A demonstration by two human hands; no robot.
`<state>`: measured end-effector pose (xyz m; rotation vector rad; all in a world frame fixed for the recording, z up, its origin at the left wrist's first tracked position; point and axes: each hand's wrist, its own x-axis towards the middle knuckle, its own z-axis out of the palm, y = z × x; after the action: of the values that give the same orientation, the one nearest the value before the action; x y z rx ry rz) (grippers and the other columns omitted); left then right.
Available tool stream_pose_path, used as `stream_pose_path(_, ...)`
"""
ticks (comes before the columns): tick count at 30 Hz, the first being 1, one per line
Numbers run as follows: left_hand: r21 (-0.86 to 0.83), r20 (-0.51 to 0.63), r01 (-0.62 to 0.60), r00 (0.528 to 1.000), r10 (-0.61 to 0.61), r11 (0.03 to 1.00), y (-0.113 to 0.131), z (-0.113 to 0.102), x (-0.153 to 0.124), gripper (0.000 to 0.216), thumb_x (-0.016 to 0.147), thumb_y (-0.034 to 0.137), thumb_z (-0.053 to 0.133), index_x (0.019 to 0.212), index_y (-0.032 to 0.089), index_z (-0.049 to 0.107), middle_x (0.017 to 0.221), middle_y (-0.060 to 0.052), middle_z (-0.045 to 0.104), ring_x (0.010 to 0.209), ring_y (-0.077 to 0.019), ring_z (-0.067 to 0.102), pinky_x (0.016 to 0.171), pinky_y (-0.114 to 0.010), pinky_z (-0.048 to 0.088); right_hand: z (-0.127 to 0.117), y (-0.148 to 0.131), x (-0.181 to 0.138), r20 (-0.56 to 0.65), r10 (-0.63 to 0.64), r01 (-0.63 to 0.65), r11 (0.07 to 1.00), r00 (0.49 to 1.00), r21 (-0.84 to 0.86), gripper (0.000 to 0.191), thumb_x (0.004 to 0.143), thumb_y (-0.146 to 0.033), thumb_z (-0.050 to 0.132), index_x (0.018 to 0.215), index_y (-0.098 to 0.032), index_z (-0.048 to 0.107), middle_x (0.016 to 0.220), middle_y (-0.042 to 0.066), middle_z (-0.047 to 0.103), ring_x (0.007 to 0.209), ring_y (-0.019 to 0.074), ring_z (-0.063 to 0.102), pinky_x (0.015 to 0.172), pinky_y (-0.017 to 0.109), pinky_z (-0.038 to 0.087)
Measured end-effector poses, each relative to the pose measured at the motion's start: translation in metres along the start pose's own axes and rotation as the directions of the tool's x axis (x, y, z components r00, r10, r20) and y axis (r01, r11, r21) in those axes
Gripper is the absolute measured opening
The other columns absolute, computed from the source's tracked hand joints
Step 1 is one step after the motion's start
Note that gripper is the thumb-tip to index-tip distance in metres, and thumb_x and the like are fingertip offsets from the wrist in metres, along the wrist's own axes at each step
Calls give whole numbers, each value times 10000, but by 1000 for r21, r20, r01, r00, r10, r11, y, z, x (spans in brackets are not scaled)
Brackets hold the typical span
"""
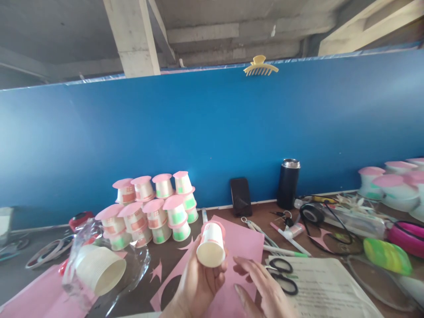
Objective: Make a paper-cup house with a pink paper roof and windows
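Observation:
My left hand [190, 287] is wrapped round a white paper cup [211, 249] with reddish marks on its side. The cup's open mouth faces me, and a pink paper piece shows at its far end. To the right of the cup, my right hand [261, 285] has its fingers apart and holds nothing. Beneath both hands lies a pink paper sheet [243, 240]. Black-handled scissors [285, 289] rest beside my right hand, partly on a printed sheet [326, 282].
Several stacked cups with pink tops [141, 216] stand at the left back, behind nested cups [99, 267] in clear plastic. A phone [240, 196] and black flask [288, 183] stand before the blue partition [212, 132]. More pink-topped cups [394, 185], cables and pens crowd the right.

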<state>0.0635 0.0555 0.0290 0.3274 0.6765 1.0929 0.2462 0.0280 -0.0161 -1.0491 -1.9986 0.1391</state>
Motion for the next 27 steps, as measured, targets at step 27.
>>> stream_pose_path(27,354,584,-398,801,132,846,17,64,-36,452,899,423,605,1221,110,659,1100,-176,720,1100,-353,643,947,-462,468,0,-2,3,79,-218,230,950,973,-209,292,828,-148,602,1091,-269,636,936,54,755,814,254,709,734,366,557)
